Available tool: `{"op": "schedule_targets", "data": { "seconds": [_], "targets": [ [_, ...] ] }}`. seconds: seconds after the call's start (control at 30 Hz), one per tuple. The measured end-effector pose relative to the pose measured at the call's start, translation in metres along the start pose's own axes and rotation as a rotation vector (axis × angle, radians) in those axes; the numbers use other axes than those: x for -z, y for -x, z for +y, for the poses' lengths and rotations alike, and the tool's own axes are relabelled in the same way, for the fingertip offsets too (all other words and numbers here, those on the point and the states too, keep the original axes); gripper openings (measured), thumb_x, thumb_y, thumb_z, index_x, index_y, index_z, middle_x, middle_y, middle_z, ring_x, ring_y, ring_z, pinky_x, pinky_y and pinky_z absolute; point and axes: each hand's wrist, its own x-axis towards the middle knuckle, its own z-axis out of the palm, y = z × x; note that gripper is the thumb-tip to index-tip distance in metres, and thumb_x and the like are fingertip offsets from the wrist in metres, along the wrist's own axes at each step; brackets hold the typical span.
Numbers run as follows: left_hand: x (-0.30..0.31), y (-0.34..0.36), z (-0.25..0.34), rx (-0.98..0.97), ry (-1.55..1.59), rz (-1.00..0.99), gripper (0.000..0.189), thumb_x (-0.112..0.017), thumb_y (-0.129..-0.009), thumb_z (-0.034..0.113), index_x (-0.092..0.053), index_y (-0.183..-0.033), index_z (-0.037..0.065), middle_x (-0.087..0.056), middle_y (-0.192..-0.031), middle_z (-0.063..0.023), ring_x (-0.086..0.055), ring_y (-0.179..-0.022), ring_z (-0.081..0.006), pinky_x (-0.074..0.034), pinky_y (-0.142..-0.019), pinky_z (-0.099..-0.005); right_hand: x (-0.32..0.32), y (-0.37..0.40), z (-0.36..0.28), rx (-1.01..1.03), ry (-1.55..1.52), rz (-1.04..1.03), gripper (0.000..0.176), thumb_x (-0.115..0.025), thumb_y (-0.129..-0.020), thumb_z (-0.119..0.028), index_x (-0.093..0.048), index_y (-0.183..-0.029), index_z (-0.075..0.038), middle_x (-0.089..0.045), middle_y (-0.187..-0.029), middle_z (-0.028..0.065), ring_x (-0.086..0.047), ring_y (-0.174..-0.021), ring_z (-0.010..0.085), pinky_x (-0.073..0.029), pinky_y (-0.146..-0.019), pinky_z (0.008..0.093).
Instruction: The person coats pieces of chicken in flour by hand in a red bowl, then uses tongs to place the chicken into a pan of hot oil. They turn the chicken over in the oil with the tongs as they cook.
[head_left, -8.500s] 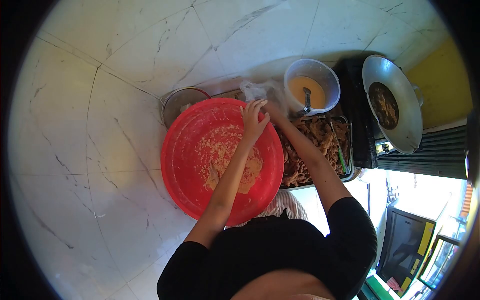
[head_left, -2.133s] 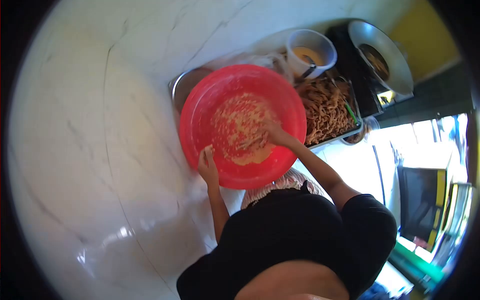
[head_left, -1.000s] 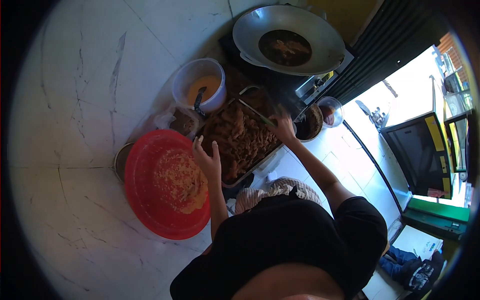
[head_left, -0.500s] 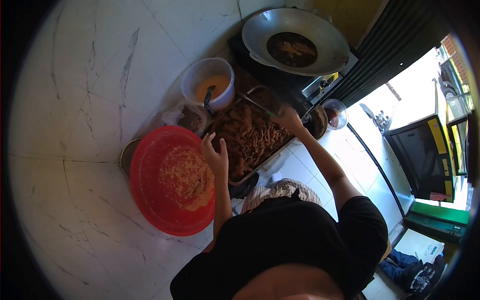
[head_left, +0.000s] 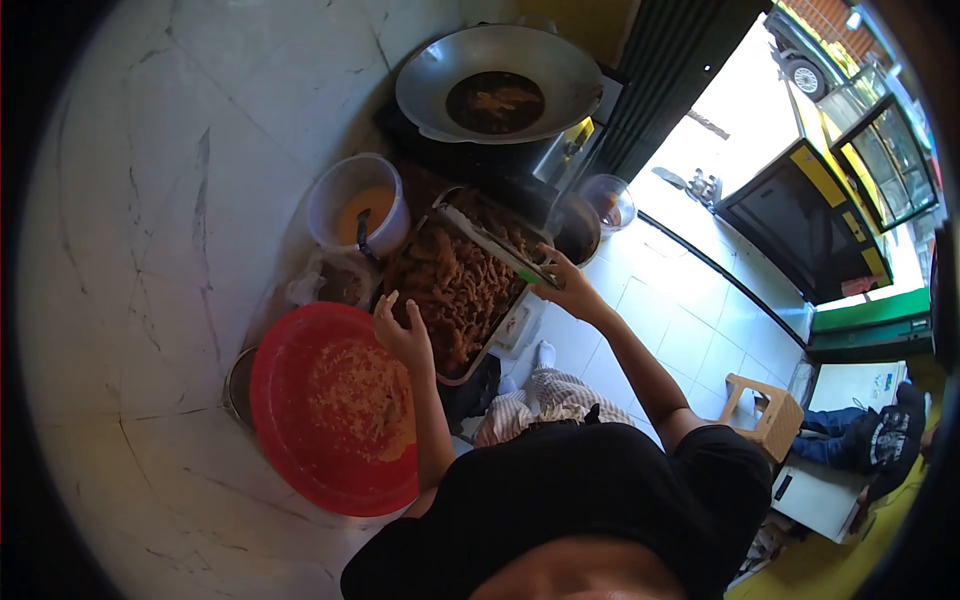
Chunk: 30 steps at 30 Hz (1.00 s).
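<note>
My right hand (head_left: 572, 290) grips metal tongs (head_left: 487, 238) with a green part near the hand. The tongs lie slantwise over a tray heaped with brown fried pieces (head_left: 465, 290). At the tray's left edge my left hand (head_left: 405, 342) hovers with fingers apart and nothing in it. Below that hand is a red basin (head_left: 275, 400) with pale, crumbly flour coating (head_left: 350, 385) inside. Beyond the tray, a wok (head_left: 430, 85) holds dark oil with some pieces frying in it.
A translucent bucket (head_left: 325, 205) with orange liquid and a black-handled utensil stands left of the tray, near a plastic bag (head_left: 325, 285). The wok sits on a stove (head_left: 560, 155). A clear tub (head_left: 610, 200), a stool (head_left: 770, 415) and a seated person (head_left: 860, 440) are at right.
My right hand has drawn back toward me with the tongs, which now lie across the tray's far part. My left hand stays spread near the tray. The view has shifted to the right.
</note>
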Motion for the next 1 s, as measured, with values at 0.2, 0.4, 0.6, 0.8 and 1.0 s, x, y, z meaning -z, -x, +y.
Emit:
{"op": "schedule_targets", "data": {
  "seconds": [0.2,0.4,0.6,0.8,1.0],
  "targets": [
    [-0.002,-0.009,0.000,0.276,0.215,-0.043,0.030,-0.050,-0.086,0.025,-0.053,-0.106,0.002,-0.051,-0.106,-0.0119,-0.048,-0.101,-0.0263,-0.041,-0.087,-0.0384,0.035,0.056,-0.009,-0.088,-0.193,-0.141,0.059,-0.051,-0.086,-0.014,-0.019,-0.133,0.002,-0.056,-0.101,0.0126,-0.053,-0.075,0.0123,-0.046,-0.071,0.0266],
    [-0.015,-0.001,0.041,0.241,-0.186,-0.011,0.031,-0.047,-0.087,0.033,-0.053,-0.106,0.008,-0.053,-0.105,-0.0046,-0.046,-0.106,-0.0247,-0.016,-0.097,-0.0587,0.099,0.073,0.002,-0.101,-0.397,-0.015,0.058,-0.051,-0.085,-0.018,-0.024,-0.129,0.009,-0.056,-0.101,0.0098,-0.053,-0.075,0.0110,-0.044,-0.068,0.0247],
    [-0.106,0.044,0.131,0.151,0.450,-0.101,0.025,-0.050,-0.087,0.017,-0.050,-0.105,0.000,-0.052,-0.103,-0.0116,-0.050,-0.096,-0.0207,-0.040,-0.084,-0.0336,0.199,0.082,0.027,-0.039,-0.343,0.080,0.044,-0.048,-0.084,-0.018,-0.041,-0.122,0.003,-0.056,-0.100,0.0085,-0.053,-0.071,0.0107,-0.043,-0.063,0.0234],
    [-0.179,0.129,0.208,0.238,0.552,-0.530,0.023,-0.055,-0.084,0.022,-0.055,-0.098,0.004,-0.058,-0.088,-0.0073,-0.055,-0.083,-0.0176,-0.043,-0.076,-0.0311,0.309,0.091,0.051,-0.103,-0.301,0.210,0.044,-0.050,-0.082,-0.014,-0.042,-0.122,0.003,-0.057,-0.099,0.0097,-0.052,-0.068,0.0089,-0.042,-0.060,0.0223],
    [-0.163,0.293,0.113,0.608,0.109,-0.612,0.037,-0.061,-0.076,0.039,-0.059,-0.089,0.004,-0.063,-0.078,-0.0109,-0.061,-0.075,-0.0249,-0.046,-0.066,-0.0329,0.371,0.061,0.076,-0.166,-0.346,0.309,0.040,-0.048,-0.085,-0.017,-0.043,-0.119,0.004,-0.057,-0.095,0.0098,-0.051,-0.061,0.0071,-0.041,-0.051,0.0189]
  ]
}}
